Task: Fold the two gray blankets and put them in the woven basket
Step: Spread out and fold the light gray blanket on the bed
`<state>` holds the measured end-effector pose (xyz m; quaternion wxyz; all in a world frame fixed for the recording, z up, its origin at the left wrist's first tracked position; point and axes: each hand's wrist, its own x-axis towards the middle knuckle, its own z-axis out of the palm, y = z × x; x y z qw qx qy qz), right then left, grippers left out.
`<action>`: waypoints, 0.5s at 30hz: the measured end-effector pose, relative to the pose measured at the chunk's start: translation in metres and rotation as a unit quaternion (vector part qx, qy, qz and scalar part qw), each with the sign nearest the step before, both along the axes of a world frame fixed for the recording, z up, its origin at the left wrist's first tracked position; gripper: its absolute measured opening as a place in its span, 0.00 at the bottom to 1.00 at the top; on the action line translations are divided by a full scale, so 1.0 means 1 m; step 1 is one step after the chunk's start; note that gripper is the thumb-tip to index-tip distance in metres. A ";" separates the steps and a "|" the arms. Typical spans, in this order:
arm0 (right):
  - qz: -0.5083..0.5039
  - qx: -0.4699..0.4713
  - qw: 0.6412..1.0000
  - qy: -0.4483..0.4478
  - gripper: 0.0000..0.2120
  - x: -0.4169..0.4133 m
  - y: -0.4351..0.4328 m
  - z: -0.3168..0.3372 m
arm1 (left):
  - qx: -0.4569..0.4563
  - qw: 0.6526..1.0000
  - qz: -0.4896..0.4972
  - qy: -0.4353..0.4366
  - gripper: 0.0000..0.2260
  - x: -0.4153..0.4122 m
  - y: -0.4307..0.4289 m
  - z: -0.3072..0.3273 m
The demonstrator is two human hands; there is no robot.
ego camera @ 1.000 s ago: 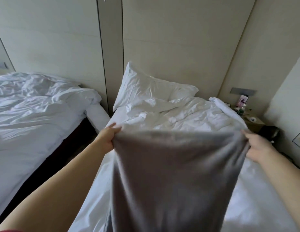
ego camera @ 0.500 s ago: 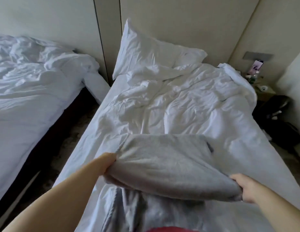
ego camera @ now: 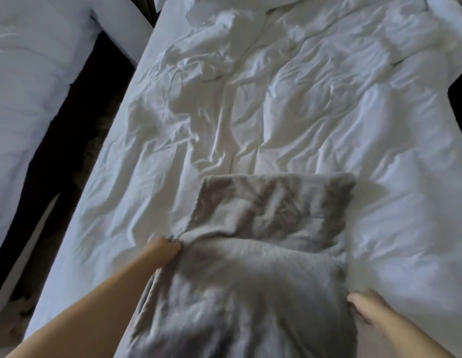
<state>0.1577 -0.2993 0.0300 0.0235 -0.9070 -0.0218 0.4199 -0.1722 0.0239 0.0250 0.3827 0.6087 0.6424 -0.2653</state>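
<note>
Down onto the bed it has come: half a second ago the soft gray fleece blanket point(ego camera: 263, 228) hung between both hands, and now it lies on the rumpled white duvet point(ego camera: 302, 99). Its far part is flat and squared, its near part humped and trailing toward the person.

At the blanket's left edge the left hand point(ego camera: 165, 250) has its fingers bunched tight, pinching the cloth where a crease runs across. At the blanket's right edge, nearer the person, the right hand point(ego camera: 366, 308) touches the cloth. That hand is blurred, and I cannot tell whether its fingers grip or only rest there. Left of the blanket, past a dark floor gap point(ego camera: 77, 104), stands a second white bed point(ego camera: 31, 73). No woven basket shows.

To my eye the fold is half made. It would go best if both hands took matching points on the two edges and drew gently apart, so the hump flattens before the next layer goes over. The duvet underneath is soft and gives, so corners may drift; they want checking against the far corners, then a flat palm smoothing outward from the middle.
</note>
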 end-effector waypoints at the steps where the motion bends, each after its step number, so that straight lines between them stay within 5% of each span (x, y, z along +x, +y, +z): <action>1: -0.018 0.024 0.999 -0.021 0.12 0.009 0.024 0.007 | 0.045 0.998 0.032 -0.023 0.18 0.009 0.009 -0.010; 4: -0.015 0.099 0.987 -0.128 0.06 0.041 0.075 -0.008 | 0.090 0.984 0.100 -0.114 0.21 0.045 0.037 -0.025; 6: -0.013 0.127 0.974 -0.186 0.13 0.041 0.102 -0.006 | 0.075 0.974 0.121 -0.175 0.18 0.071 0.049 -0.034; 9: -0.009 0.236 0.954 -0.183 0.11 0.035 0.152 -0.003 | 0.050 0.956 0.133 -0.258 0.15 0.113 0.051 -0.030; 12: -0.047 0.382 0.918 -0.096 0.07 0.011 0.191 0.006 | 0.001 0.937 -0.070 -0.343 0.20 0.149 0.013 -0.001; 15: -0.110 0.394 0.912 0.018 0.34 -0.007 0.213 0.007 | -0.125 0.855 -0.349 -0.362 0.21 0.163 -0.046 0.021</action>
